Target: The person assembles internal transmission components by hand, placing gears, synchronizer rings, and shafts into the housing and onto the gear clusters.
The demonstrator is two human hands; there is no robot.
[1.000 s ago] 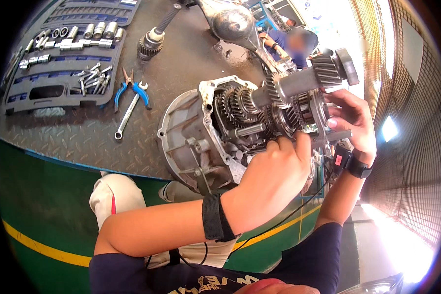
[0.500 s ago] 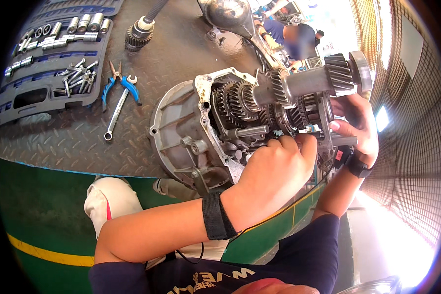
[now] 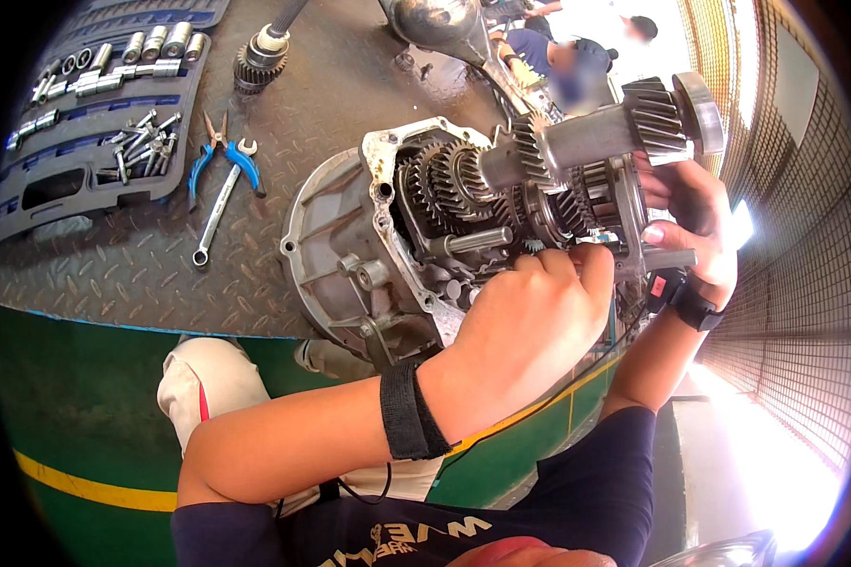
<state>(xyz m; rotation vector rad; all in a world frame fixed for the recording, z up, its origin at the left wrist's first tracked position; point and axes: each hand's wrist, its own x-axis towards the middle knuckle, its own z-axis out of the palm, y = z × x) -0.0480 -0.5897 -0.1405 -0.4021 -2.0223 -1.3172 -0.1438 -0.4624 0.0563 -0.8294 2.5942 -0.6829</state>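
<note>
An opened gearbox (image 3: 326, 227) with a pale metal bell-shaped housing lies on the bench, its toothed gears (image 3: 459, 180) and shafts exposed. A thick countershaft (image 3: 586, 137) with helical gears slants over the top right. My left hand (image 3: 539, 307), black strap at its wrist, is closed with curled fingers at the lower side of the gear set; its fingertips and what they grip are hidden. My right hand (image 3: 695, 217) grasps the metal end plate (image 3: 629, 213) of the gear set, thumb in front and fingers partly behind. A short rod (image 3: 669, 259) sticks out near its thumb.
Blue-handled pliers (image 3: 223, 161) and a combination wrench (image 3: 217, 215) lie on the tread-plate bench (image 3: 113, 279). A socket set case (image 3: 90, 180) holds sockets and loose bolts. Farther back are a geared shaft (image 3: 260, 64) and a large metal housing (image 3: 440, 24). People (image 3: 548, 61) work beyond; mesh (image 3: 794, 227) stands right.
The view has shifted slightly, so the bench items sit a little farther left and up. Both hands keep their places on the gear set. Another person shows more in the background.
</note>
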